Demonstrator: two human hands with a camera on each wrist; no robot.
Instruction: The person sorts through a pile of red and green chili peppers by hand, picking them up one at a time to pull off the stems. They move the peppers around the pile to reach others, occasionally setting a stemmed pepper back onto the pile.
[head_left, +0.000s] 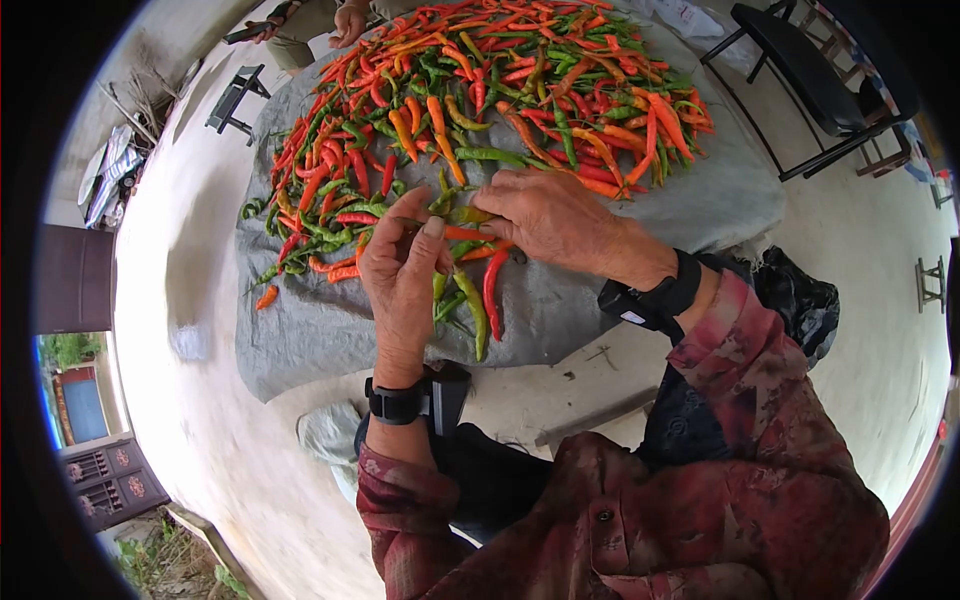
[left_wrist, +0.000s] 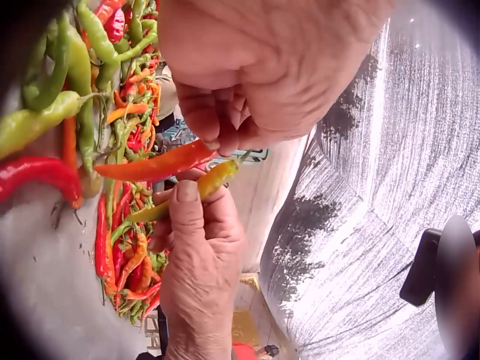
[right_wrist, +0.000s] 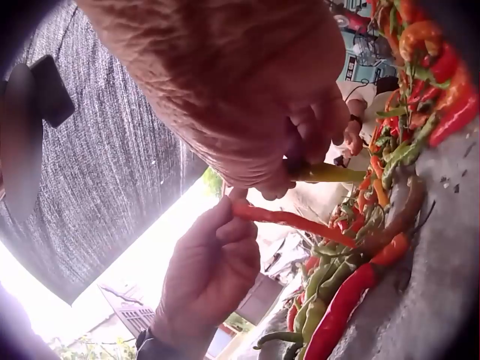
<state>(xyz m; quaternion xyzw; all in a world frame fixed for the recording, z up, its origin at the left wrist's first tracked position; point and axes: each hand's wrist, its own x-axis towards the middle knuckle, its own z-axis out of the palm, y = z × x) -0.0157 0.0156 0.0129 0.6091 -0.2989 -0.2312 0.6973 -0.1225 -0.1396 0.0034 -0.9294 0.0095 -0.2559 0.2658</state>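
In the head view, my left hand pinches the stem end of an orange-red pepper, and my right hand grips a yellow-green pepper just beyond it. The left wrist view has my left hand at the top on the orange-red pepper; below, my right hand holds the yellow-green pepper between thumb and fingers. From the right wrist, my left hand pinches the orange-red pepper, with the yellow-green pepper under my right hand.
A large heap of red, orange and green peppers covers the far part of a grey sheet. Several green and red peppers lie at the near edge. Another person's hand shows at the far side. A black chair stands right.
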